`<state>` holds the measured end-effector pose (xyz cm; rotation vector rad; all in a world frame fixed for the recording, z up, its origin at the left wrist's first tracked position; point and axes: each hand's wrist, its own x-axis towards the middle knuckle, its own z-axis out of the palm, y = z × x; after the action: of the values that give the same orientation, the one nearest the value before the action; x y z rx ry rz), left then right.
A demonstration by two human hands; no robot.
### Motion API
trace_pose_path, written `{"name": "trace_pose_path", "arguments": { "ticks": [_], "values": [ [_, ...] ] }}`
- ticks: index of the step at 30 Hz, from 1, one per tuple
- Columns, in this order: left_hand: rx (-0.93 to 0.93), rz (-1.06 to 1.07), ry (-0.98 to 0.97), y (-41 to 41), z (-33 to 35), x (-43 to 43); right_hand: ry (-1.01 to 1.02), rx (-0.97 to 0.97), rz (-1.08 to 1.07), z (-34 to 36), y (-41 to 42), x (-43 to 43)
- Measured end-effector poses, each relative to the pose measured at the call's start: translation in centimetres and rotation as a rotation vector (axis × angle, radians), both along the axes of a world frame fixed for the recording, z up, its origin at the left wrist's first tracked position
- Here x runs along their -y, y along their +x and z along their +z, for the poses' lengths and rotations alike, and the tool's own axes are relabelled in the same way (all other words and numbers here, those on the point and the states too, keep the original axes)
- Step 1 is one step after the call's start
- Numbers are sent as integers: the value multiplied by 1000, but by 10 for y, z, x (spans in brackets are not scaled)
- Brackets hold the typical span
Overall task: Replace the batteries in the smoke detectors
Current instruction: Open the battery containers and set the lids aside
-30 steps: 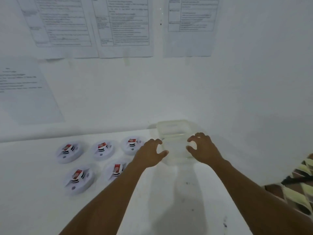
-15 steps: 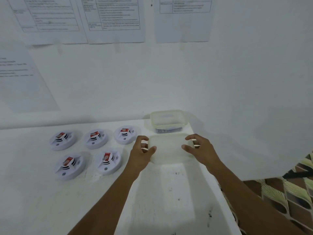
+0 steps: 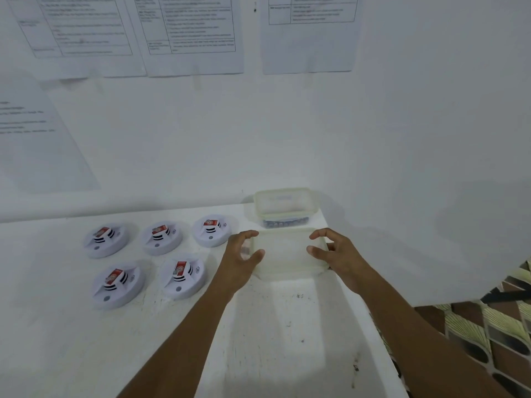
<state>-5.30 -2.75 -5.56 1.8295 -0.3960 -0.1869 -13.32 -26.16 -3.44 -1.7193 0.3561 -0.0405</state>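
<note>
Translucent plastic makes up the lid [image 3: 287,254], which lies flat on the white tabletop [image 3: 57,340] near its right edge. It sits just in front of the open box [image 3: 257,205] it matches. The box stands at the back right corner against the wall, and a row of small dark items [image 3: 283,224] shows through its front wall, too blurred to name.

The left hand [image 3: 242,257] is at the lid's left end with its thumb over the edge and its fingers curled above the far corner. The right hand [image 3: 336,251] mirrors it at the right end, thumb and forefinger bent like a claw. Whether the hands pinch the lid or only hover at its ends cannot be told.

Five round white smoke detectors lie to the left of the hands, three in a back row [image 3: 105,239] [image 3: 162,237] [image 3: 211,231] and two in front [image 3: 116,285] [image 3: 182,278]. Each carries a red-and-white battery [image 3: 179,268] on top. The nearest detector of the back row is just beside the left hand.

Printed sheets [image 3: 195,33] hang on the wall above, and a patterned surface [image 3: 488,326] shows past the tabletop's right edge.
</note>
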Motion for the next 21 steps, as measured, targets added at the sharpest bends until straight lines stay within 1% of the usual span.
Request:
{"name": "trace_pose_path", "arguments": {
  "ticks": [4,8,9,12,16,19,21],
  "values": [
    [99,-159,97,10,4,0,59,-20,30,1,-1,1],
    [154,-192,203,15,7,1,82,-32,29,-1,-3,0],
    [163,-193,225,15,8,1,53,-15,7,0,-2,-1],
    [182,-178,247,14,12,2,-133,32,-73,5,-3,-5],
    [268,-110,274,-5,13,-2,-240,90,-189,6,-18,-14],
    [311,-22,435,-29,17,-4,-222,128,-303,3,-31,-28],
    [304,13,460,-38,18,-1,-131,114,-291,-2,-39,-37]
  ]
}}
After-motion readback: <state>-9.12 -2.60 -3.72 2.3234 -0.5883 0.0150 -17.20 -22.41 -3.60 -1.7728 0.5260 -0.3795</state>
